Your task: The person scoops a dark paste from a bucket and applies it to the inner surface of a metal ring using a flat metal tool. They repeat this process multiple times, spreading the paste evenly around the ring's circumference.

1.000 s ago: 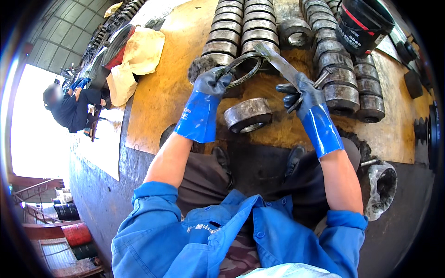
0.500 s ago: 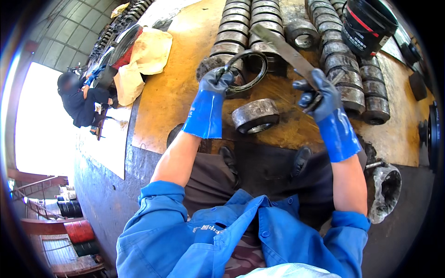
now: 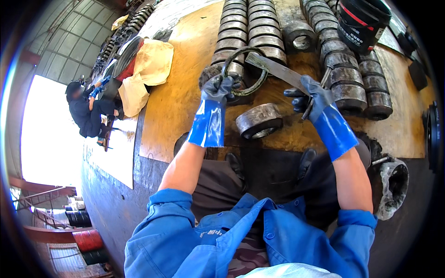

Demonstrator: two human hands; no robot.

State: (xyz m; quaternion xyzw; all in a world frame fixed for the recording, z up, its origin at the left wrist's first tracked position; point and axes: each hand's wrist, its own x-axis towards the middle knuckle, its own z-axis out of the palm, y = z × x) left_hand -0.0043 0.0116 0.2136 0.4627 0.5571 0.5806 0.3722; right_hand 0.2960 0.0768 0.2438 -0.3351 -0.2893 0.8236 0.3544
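My left hand [image 3: 216, 90], in a blue glove with a dark palm, grips a thin blackened ring [image 3: 252, 89] by its near left edge. In my right hand [image 3: 316, 95], gloved alike, are a flat metal scraper blade [image 3: 278, 71] and a thin rod [image 3: 328, 75] that crosses the palm. The blade's far end lies over the ring's upper right edge in the picture; whether they touch I cannot tell. Below and between my hands, a thick steel collar [image 3: 258, 121] rests tilted on the stained yellow-brown board [image 3: 185, 92].
Rows of steel collars [image 3: 230, 42] line the board's far side. A black bucket [image 3: 364, 23] stands at the far right, and a plastic-lined container [image 3: 394, 187] nearer right. Brown paper [image 3: 153, 62] lies left. Beyond it, another person [image 3: 85, 109] sits working.
The blade has dropped from above the ring and come left, so its tip now overlaps the ring's edge. The ring has turned more face-on to me. My view has shifted slightly.
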